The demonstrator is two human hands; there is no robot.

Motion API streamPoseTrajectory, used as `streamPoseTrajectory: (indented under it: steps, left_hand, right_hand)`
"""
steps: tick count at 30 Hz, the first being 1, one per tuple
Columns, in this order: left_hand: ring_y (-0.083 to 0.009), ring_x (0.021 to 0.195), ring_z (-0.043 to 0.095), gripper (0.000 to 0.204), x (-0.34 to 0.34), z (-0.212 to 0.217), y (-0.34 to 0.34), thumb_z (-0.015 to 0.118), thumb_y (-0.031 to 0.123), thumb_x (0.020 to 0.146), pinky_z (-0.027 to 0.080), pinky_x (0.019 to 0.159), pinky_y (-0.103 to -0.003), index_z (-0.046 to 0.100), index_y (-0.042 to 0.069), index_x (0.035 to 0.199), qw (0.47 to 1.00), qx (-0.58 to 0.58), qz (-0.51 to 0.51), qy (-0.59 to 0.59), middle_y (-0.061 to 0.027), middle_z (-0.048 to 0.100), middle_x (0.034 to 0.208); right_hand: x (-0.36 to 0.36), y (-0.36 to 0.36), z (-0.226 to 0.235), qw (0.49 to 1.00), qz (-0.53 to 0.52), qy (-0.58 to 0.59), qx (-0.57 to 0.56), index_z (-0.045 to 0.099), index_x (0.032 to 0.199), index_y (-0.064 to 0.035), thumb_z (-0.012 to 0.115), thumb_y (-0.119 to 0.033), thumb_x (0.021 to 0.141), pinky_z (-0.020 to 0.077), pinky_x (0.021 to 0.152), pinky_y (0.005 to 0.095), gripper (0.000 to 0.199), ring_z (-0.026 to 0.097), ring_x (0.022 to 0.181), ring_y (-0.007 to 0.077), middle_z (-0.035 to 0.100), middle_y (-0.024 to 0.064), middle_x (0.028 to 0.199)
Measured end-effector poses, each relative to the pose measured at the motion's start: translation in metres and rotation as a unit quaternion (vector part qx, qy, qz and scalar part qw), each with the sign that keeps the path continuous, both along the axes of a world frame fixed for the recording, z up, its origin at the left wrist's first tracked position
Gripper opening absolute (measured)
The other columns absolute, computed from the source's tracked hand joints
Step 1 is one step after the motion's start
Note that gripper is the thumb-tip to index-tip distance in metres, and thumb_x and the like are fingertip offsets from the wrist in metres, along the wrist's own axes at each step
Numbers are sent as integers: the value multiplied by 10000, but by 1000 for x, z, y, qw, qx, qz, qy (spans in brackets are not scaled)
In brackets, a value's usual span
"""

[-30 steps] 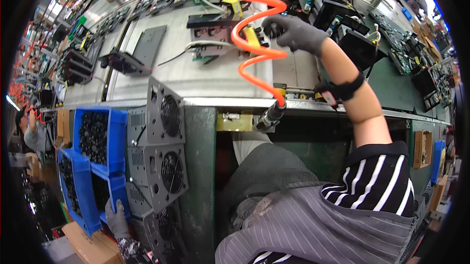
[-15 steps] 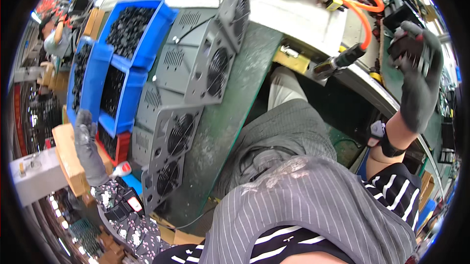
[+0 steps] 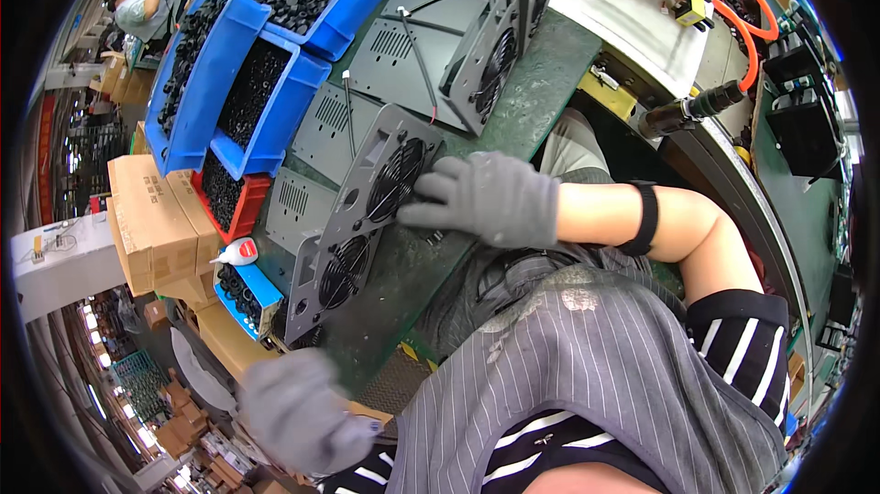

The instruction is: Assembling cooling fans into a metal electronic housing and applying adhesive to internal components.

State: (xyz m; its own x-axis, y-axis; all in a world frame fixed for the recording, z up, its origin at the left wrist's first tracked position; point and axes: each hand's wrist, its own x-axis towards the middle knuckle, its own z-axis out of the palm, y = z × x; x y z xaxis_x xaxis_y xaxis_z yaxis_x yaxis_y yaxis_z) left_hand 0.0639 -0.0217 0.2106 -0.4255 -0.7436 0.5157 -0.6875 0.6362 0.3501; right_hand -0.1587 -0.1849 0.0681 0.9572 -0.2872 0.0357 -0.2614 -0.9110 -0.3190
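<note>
My right hand [image 3: 500,201], in a grey glove, reaches in from the right with its fingers stretched and a little apart. Its fingertips lie at the edge of a grey metal panel [image 3: 316,265] with two black fans [image 3: 394,178]; I cannot tell whether they touch it. Several small screws [image 3: 434,237] show just below the fingers, on or above the green bench top. My left hand [image 3: 302,411], also gloved, is low on the left, off the bench's near end. It is smeared by motion, so its fingers cannot be read.
Behind stands a second grey fan panel [image 3: 495,63]. Blue bins [image 3: 353,27] and a red bin [image 3: 247,210] of small black parts line the left, beside a white bottle [image 3: 236,253] and cardboard boxes [image 3: 151,219]. A power screwdriver [image 3: 692,109] on an orange hose lies at right.
My right hand has come down from the far right to the near fan panel. My left hand has dropped from beside the bins toward me. The view has shifted.
</note>
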Motion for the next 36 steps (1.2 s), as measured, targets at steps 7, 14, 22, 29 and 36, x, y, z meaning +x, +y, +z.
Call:
streamPoseTrajectory:
  steps: [7, 14, 22, 29, 36]
  left_hand:
    - [-304, 849, 654, 286, -51, -118, -34, 684, 181, 839, 519, 743, -389, 662, 62, 1098, 974, 129, 179, -42, -127, 665, 1062]
    - [-316, 892, 661, 325, -77, -116, -66, 676, 189, 841, 536, 726, -399, 633, 70, 1140, 974, 119, 194, 10, -135, 659, 1081]
    - [-301, 893, 657, 457, -107, -122, -98, 608, 367, 867, 523, 723, -422, 560, 189, 1285, 913, 216, 257, -230, -92, 653, 1083]
    - [-318, 945, 647, 435, -107, -118, -107, 610, 157, 844, 525, 769, -427, 574, 144, 1277, 899, 220, 287, -247, -104, 624, 1160]
    - [-323, 1064, 611, 528, -119, -112, -107, 658, 185, 818, 508, 879, -408, 531, 86, 1322, 906, 229, 278, -221, -136, 578, 1250]
  right_hand:
    - [-34, -12, -14, 966, -154, -164, 127, 544, 1232, -77, 649, -84, 798, 495, 914, 424, 446, 572, 1083, 353, 598, 137, 1169]
    - [-39, -13, -19, 955, -210, -174, 115, 596, 1068, -47, 645, -219, 819, 480, 865, 439, 306, 566, 985, 360, 595, 154, 1002]
    - [-85, 5, 12, 922, -199, -291, 159, 620, 1033, -87, 646, -241, 805, 514, 794, 421, 276, 618, 931, 326, 631, 125, 996]
    - [-277, 10, 66, 646, -554, -525, 18, 651, 874, 24, 492, -177, 966, 462, 664, 254, 273, 570, 728, 97, 638, 40, 813]
    - [-345, -66, 8, 716, -528, 456, -12, 699, 960, -63, 614, -288, 845, 444, 911, 426, 266, 655, 971, 311, 693, 121, 981]
